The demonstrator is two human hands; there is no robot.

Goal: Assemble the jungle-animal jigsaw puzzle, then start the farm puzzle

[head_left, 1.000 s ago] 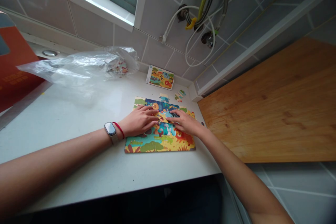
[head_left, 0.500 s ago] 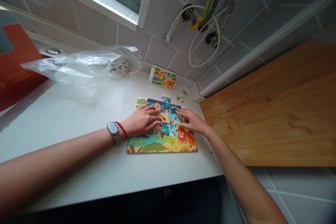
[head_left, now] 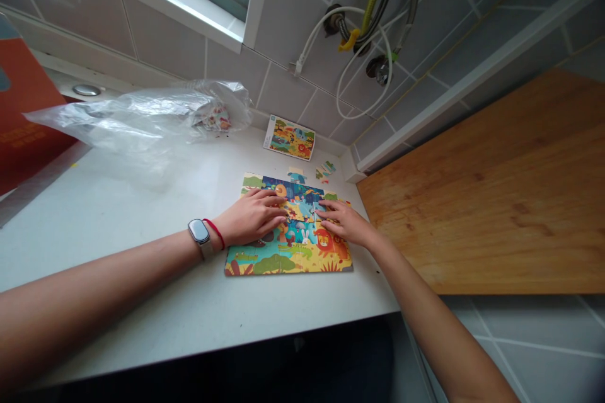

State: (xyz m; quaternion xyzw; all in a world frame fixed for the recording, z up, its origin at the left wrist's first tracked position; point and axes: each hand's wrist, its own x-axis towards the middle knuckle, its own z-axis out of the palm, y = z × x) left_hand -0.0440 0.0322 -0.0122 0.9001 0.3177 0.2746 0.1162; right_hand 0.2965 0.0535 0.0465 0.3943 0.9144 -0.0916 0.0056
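A colourful jigsaw puzzle (head_left: 293,258) with animals on it lies on the white counter. My left hand (head_left: 255,217) rests across its left half, palm down, fingers stretched out and slightly spread. Over the right side of the puzzle is my right hand (head_left: 345,221), its fingers apart and the tips touching the pieces near the middle. Beneath those fingertips a light blue piece (head_left: 319,209) seems to sit slightly askew. Beyond the far edge of the puzzle lie an elephant piece (head_left: 297,176) and several loose pieces (head_left: 325,171). Both hands hide parts of the picture.
A picture card (head_left: 290,137) leans near the tiled wall. Clear plastic bags (head_left: 155,116) spread over the back left, beside an orange box (head_left: 28,113). A wooden board (head_left: 491,201) borders the right side. Hoses and cables (head_left: 373,25) hang from the wall.
My right hand has shifted slightly down on the puzzle, and a light blue piece shows by its fingertips. My left hand stays in place. The whole view has moved slightly.
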